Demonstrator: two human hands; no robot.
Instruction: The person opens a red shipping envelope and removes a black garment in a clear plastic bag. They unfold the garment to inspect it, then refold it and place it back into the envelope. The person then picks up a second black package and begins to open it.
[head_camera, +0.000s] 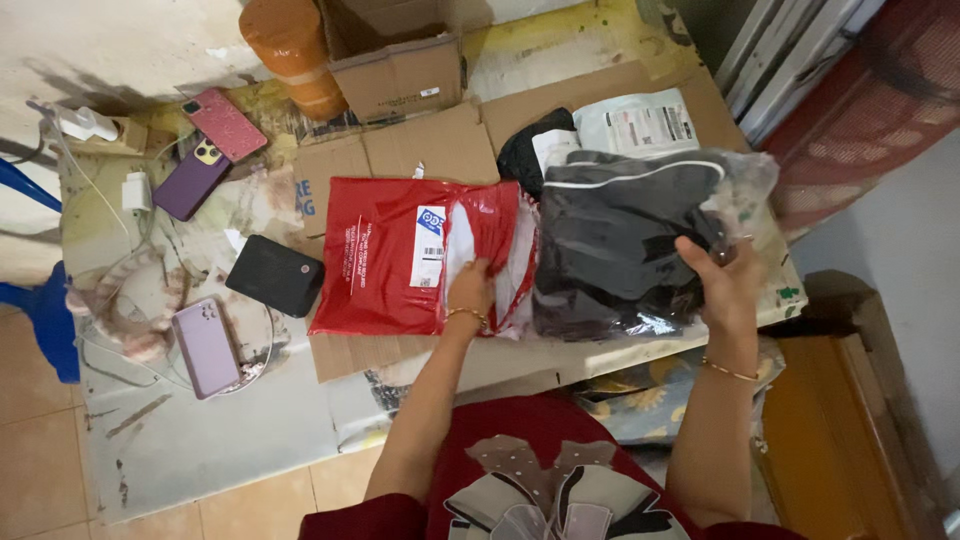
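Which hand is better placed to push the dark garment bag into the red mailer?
Probably the right hand: it already grips the garment bag beside the red mailer. The left hand rests on the mailer's open edge, suited to holding it open.

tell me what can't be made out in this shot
Head view, the only one:
- Dark garment: its kind is unclear, folded inside a glossy clear bag.
- Red mailer bag: its opening is covered by the left hand, contents unseen.
- Right hand: fingertips hidden behind the clear bag.
- Cardboard box: top cut off by the frame edge.
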